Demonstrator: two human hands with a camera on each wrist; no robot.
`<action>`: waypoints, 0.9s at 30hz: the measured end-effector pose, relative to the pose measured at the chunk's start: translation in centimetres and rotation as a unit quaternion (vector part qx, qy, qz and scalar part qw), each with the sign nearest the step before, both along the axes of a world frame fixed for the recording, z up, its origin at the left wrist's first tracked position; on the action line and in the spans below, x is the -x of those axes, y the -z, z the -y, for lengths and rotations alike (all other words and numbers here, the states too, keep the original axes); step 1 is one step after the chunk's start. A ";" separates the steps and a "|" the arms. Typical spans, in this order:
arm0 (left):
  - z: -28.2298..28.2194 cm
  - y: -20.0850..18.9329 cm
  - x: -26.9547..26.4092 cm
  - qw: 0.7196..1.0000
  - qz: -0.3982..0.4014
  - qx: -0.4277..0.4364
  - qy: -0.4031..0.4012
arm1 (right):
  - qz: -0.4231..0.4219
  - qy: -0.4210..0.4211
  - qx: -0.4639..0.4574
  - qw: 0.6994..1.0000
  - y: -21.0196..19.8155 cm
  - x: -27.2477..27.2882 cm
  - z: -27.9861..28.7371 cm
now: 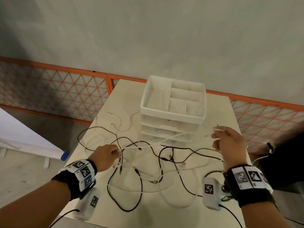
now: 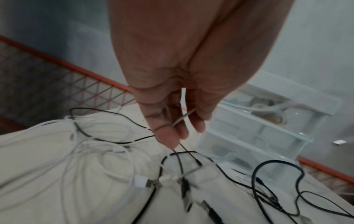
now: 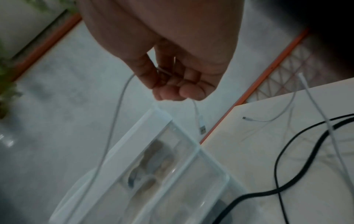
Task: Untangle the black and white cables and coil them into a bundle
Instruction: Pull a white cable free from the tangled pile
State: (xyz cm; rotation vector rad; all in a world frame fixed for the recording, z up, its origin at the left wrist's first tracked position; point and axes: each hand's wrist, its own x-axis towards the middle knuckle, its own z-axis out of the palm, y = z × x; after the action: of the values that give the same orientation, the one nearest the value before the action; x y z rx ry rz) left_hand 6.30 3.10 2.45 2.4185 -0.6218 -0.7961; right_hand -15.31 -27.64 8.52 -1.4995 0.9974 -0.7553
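Note:
Black cables (image 1: 125, 191) and white cables (image 1: 174, 190) lie tangled across the cream table (image 1: 128, 92). My left hand (image 1: 107, 154) is low over the tangle at centre left and pinches a white cable (image 2: 182, 119) between thumb and fingers. Dark strands (image 2: 178, 160) hang just below its fingertips. My right hand (image 1: 225, 140) is raised at the right, beside the drawer unit, with its fingers curled round a white cable (image 3: 118, 109). That cable's USB plug (image 3: 201, 128) dangles under the hand.
A white plastic drawer unit (image 1: 172, 109) with a divided top tray stands at the back middle of the table. An orange mesh fence (image 1: 65, 92) runs behind. A dark shape (image 1: 283, 158) sits past the table's right edge. A blue object (image 1: 65, 155) lies on the floor left.

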 end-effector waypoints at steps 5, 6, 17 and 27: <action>1.9 -3.7 1.8 0.991 -0.012 0.131 0.006 | 0.014 -0.068 -0.050 0.996 -0.1 1.4 0.1; 2.9 -5.1 2.7 0.986 -0.015 0.162 0.034 | -0.002 -0.094 -0.036 0.995 0.0 1.2 -0.5; 6.5 -6.3 7.2 0.971 0.074 0.045 0.223 | -0.031 -0.175 0.037 0.983 -1.0 0.6 -2.1; 8.8 -9.2 7.1 0.951 0.132 0.201 0.197 | -0.033 -0.327 0.246 0.912 -4.6 -3.3 -7.4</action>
State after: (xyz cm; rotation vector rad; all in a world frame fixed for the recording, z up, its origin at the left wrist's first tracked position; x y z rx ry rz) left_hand -0.78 -5.72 11.66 2.0585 -1.2682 -0.4331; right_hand -12.04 -20.23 13.13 -2.1482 0.2901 -0.4767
